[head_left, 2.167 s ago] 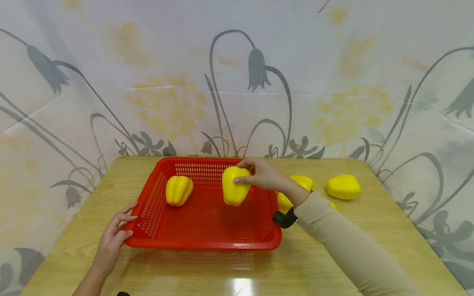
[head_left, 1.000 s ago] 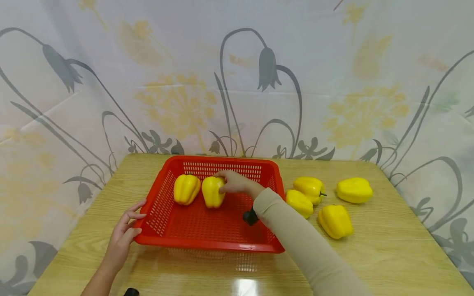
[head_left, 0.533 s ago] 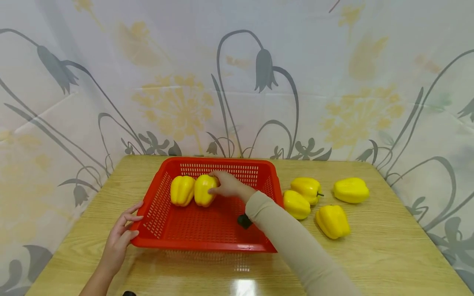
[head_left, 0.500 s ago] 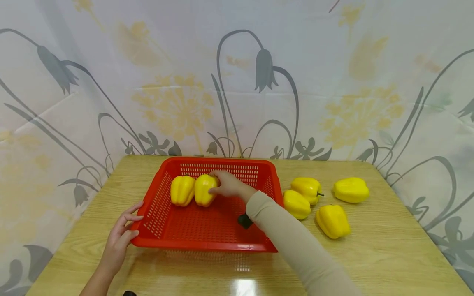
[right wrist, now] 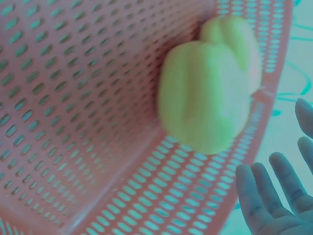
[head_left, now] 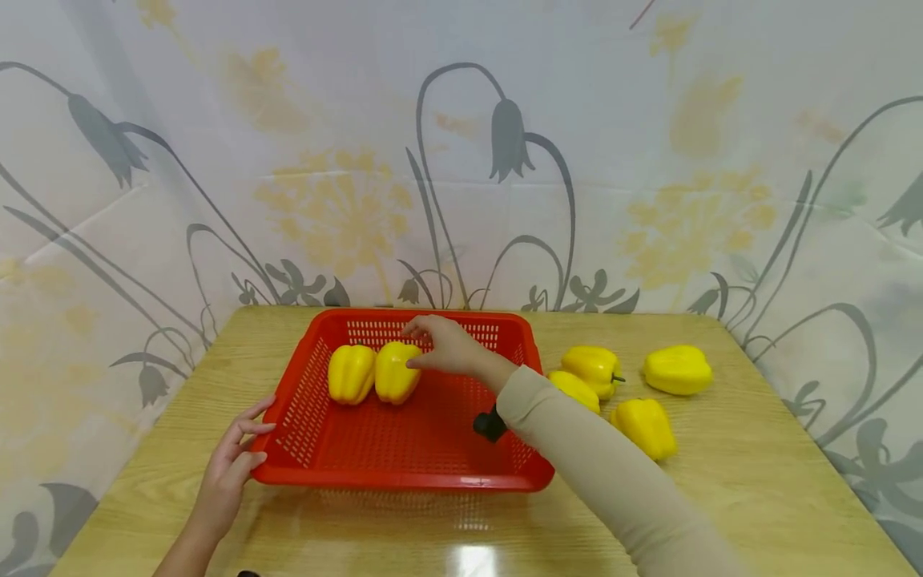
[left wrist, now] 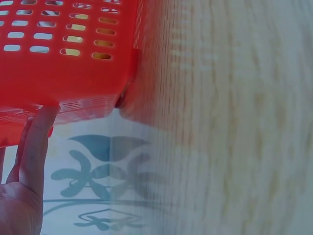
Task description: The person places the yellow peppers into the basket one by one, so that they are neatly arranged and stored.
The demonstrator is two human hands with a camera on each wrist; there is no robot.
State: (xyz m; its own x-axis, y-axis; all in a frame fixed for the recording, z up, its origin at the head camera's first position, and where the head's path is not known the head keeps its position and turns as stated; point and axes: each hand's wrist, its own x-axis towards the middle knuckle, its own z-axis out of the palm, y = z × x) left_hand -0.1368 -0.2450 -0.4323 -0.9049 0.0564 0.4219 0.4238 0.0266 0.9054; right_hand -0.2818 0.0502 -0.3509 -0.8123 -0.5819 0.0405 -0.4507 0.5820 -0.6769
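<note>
A red perforated plastic basket point(head_left: 404, 481) stands on the table. My left hand point(head_left: 222, 477) holds its near left corner, fingertips and thumb on the rim; in the left wrist view, straight fingers reach up to the basket wall point(left wrist: 54, 83). Two yellow bell peppers sit side by side inside: the left pepper point(head_left: 351, 375) and the right pepper point(head_left: 392, 381). Just above and right of the latter is my right hand point(head_left: 450, 349), fingers spread and holding nothing. In the right wrist view its fingers point(right wrist: 252, 191) are apart from the nearer pepper point(right wrist: 203, 103).
Several more yellow bell peppers lie right of the basket: one with a green stem point(head_left: 591, 369), one partly behind the sleeve point(head_left: 574, 389), one nearer point(head_left: 645, 429) and one farther right point(head_left: 678, 370). A flower-patterned curtain point(head_left: 461, 160) hangs behind the wooden table point(head_left: 750, 481).
My right hand carried a yellow bell pepper leftward into the basket, set it beside the other pepper, then let go and lifted off. My left hand stayed on the rim.
</note>
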